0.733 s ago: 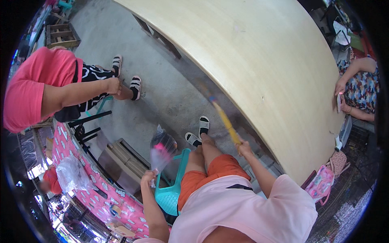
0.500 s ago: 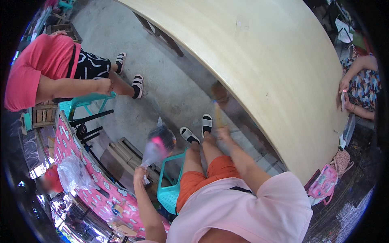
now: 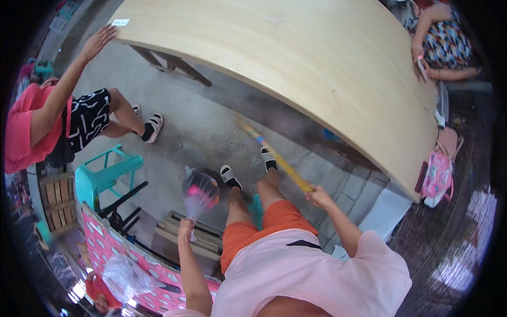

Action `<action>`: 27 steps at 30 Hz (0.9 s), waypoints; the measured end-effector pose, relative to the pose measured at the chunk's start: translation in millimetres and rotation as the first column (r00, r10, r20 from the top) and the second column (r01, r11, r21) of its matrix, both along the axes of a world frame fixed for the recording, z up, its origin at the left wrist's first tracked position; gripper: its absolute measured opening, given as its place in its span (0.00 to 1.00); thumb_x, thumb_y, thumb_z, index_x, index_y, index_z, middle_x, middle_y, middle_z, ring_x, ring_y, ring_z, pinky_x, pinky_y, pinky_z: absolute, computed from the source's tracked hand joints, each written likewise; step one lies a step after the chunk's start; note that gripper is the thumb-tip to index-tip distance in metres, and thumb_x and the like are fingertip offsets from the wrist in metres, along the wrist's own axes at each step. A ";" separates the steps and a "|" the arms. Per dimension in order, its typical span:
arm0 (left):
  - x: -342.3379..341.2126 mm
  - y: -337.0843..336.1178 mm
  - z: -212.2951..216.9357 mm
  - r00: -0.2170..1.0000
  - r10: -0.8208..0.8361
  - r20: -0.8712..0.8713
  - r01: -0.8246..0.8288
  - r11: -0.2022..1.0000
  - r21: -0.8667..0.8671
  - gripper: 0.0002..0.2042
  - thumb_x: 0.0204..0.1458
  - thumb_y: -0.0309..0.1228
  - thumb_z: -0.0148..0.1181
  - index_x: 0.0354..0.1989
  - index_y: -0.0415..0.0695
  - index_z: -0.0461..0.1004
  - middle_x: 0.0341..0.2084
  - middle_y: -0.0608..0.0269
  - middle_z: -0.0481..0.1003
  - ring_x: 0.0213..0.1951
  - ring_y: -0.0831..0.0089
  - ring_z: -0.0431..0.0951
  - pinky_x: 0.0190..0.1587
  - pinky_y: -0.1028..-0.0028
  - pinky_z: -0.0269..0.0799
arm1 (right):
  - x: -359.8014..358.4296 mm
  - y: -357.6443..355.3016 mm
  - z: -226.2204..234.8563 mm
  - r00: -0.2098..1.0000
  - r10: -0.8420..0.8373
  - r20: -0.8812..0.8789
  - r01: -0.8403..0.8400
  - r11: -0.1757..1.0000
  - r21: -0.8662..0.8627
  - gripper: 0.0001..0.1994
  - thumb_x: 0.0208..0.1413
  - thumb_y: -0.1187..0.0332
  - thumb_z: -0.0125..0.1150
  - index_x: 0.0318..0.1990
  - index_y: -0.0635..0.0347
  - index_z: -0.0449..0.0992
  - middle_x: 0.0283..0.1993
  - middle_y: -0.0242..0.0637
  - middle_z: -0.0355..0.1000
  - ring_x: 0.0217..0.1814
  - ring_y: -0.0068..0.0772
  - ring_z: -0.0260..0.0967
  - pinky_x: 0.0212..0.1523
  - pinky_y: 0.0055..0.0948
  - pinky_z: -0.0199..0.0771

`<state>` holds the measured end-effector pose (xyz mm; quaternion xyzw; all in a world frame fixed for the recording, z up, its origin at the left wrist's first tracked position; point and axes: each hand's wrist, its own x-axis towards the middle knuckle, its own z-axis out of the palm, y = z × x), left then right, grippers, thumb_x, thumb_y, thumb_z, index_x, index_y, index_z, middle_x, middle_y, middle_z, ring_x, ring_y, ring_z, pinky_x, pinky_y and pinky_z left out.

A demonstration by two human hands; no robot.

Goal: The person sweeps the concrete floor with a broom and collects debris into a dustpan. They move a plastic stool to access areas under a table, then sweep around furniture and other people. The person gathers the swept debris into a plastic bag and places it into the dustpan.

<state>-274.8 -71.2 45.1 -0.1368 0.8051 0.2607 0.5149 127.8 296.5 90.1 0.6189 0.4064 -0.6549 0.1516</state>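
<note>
Left hand [image 3: 186, 226]: grip clenched around neck of clear plastic bag [image 3: 203, 193].
Right hand [image 3: 319, 196]: grip clenched around yellow stick [image 3: 290, 169].
Table [image 3: 296, 58]: pale-topped, apart from both hands.

Your stick [image 3: 285, 166] is yellow, with a blue patch. Your clear bag [image 3: 199, 198] shows bright pink and black inside. Your shirt [image 3: 317, 274] is pale pink, your shorts [image 3: 269, 227] orange, your sandals [image 3: 226, 170] off-white over black socks [image 3: 233, 183]. The tabletop [image 3: 290, 53] is cream; the cloth [image 3: 100, 238] is pink with white cloud-like patches. The stool [image 3: 108, 174] is teal. Your co-worker's top [image 3: 24, 148] is coral pink, the bottoms [image 3: 90, 119] black with white squiggles. The dress [image 3: 446, 39] is blotched blue, white, black and orange.
</note>
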 end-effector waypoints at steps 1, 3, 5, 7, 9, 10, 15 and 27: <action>-7.1 -6.0 -4.7 1.000 -0.024 0.009 0.023 1.000 0.009 0.07 0.39 0.23 0.41 0.16 0.40 0.66 0.11 0.67 0.61 0.14 0.76 0.58 0.17 0.73 0.50 | 3.7 -5.4 3.3 0.990 -0.127 0.061 0.126 0.992 0.020 0.22 0.45 0.72 0.52 0.52 0.48 0.67 0.17 0.30 0.61 0.07 0.22 0.51 0.06 0.25 0.49; -29.0 19.7 3.0 0.975 -0.202 0.088 0.212 0.969 -0.124 0.07 0.43 0.26 0.42 0.17 0.41 0.67 0.11 0.63 0.62 0.12 0.73 0.60 0.15 0.69 0.51 | 8.4 -17.7 -9.8 0.956 -0.241 0.166 0.214 0.963 0.164 0.22 0.45 0.73 0.51 0.52 0.49 0.66 0.17 0.31 0.61 0.07 0.23 0.52 0.07 0.26 0.51; -46.0 2.4 -6.0 0.975 -0.206 0.085 0.212 0.975 -0.073 0.08 0.44 0.27 0.42 0.17 0.41 0.66 0.11 0.63 0.62 0.13 0.73 0.60 0.14 0.69 0.51 | 6.9 -27.1 -54.4 0.924 -0.290 0.248 0.195 0.918 0.346 0.16 0.47 0.74 0.50 0.47 0.55 0.67 0.16 0.31 0.60 0.07 0.23 0.52 0.07 0.25 0.50; -59.7 6.0 -8.3 0.960 -0.268 0.086 0.272 0.961 -0.047 0.08 0.44 0.28 0.42 0.17 0.41 0.66 0.11 0.65 0.62 0.13 0.74 0.60 0.15 0.70 0.50 | 0.1 -25.3 -93.8 0.865 -0.456 0.207 0.350 0.847 0.401 0.07 0.49 0.74 0.48 0.37 0.60 0.67 0.14 0.31 0.58 0.08 0.23 0.53 0.07 0.25 0.49; -67.7 29.0 7.9 0.941 -0.325 0.096 0.333 0.940 -0.075 0.08 0.43 0.27 0.42 0.15 0.42 0.66 0.11 0.68 0.60 0.14 0.76 0.58 0.17 0.73 0.49 | -12.7 -39.6 -97.8 0.627 -0.778 0.036 0.747 0.613 0.257 0.04 0.50 0.74 0.47 0.34 0.58 0.65 0.16 0.33 0.59 0.10 0.23 0.54 0.08 0.25 0.51; -73.7 20.8 -2.3 0.955 -0.281 0.097 0.286 0.958 -0.032 0.09 0.43 0.27 0.42 0.15 0.42 0.66 0.11 0.68 0.60 0.14 0.76 0.59 0.17 0.73 0.49 | -19.8 -51.4 -95.7 0.432 -0.901 -0.049 0.894 0.419 0.160 0.04 0.50 0.74 0.47 0.34 0.58 0.65 0.16 0.33 0.59 0.10 0.22 0.54 0.09 0.25 0.52; -74.8 -19.7 -42.5 0.927 -0.375 0.019 0.375 0.927 0.006 0.10 0.44 0.28 0.41 0.16 0.42 0.66 0.12 0.66 0.62 0.14 0.74 0.60 0.17 0.72 0.52 | -65.0 -95.2 -54.1 0.105 -0.973 -0.207 0.993 0.113 -0.024 0.03 0.49 0.74 0.46 0.33 0.57 0.64 0.17 0.33 0.59 0.13 0.21 0.55 0.10 0.23 0.53; -68.8 15.0 -5.6 0.865 -0.503 -0.003 0.501 0.862 -0.083 0.09 0.44 0.28 0.41 0.20 0.40 0.68 0.12 0.64 0.63 0.14 0.72 0.61 0.18 0.72 0.55 | -115.7 8.1 -191.6 0.886 -0.367 0.285 0.187 0.843 0.504 0.14 0.43 0.73 0.51 0.40 0.63 0.70 0.34 0.50 0.72 0.40 0.47 0.70 0.40 0.40 0.70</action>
